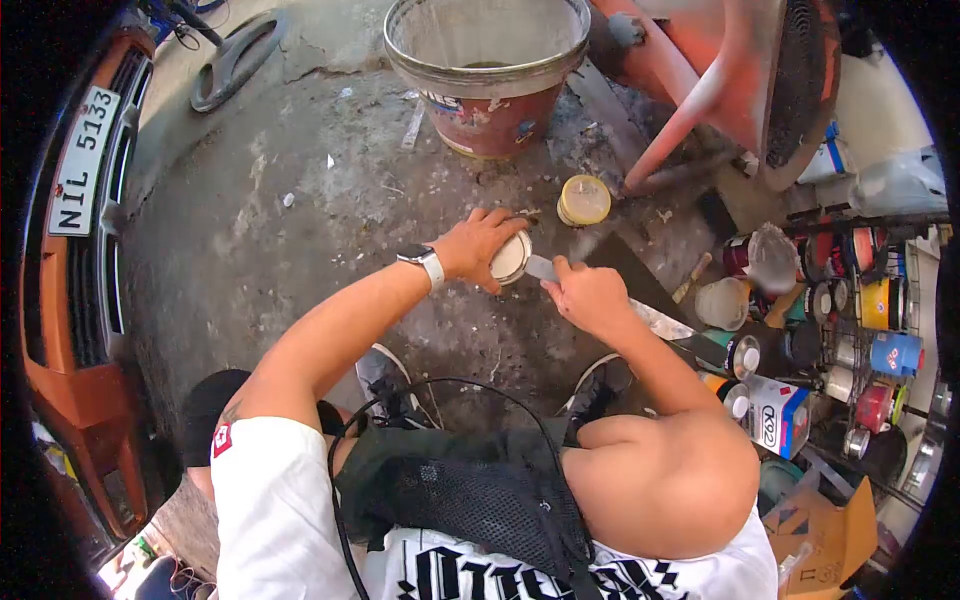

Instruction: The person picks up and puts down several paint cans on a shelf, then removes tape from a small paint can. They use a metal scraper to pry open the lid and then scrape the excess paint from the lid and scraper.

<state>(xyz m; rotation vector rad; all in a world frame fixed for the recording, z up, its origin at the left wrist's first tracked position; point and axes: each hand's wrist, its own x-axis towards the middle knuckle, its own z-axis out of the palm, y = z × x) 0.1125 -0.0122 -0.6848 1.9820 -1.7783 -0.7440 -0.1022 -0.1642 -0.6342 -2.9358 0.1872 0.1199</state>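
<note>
My left hand (pixel 482 246) is wrapped round the side of a small round can (pixel 512 258) with a cream-coloured top. A watch with a pale strap sits on that wrist. In my right hand (pixel 592 298) is a putty knife, its flat grey blade (pixel 540 267) pointing left, with the tip right at the can's rim. The knife's handle is hidden in my fist. Just beyond the hands stands a small tub (pixel 584 200) with a yellow rim.
A large dirty bucket (pixel 500 120) stands ahead on the stained concrete floor (pixel 300 240), beside an orange metal frame (pixel 690 120). Several paint cans and bottles crowd a rack (pixel 860 320) at right. A vehicle's front (pixel 60 300) borders the left. A brush (pixel 693 277) lies right of my hand.
</note>
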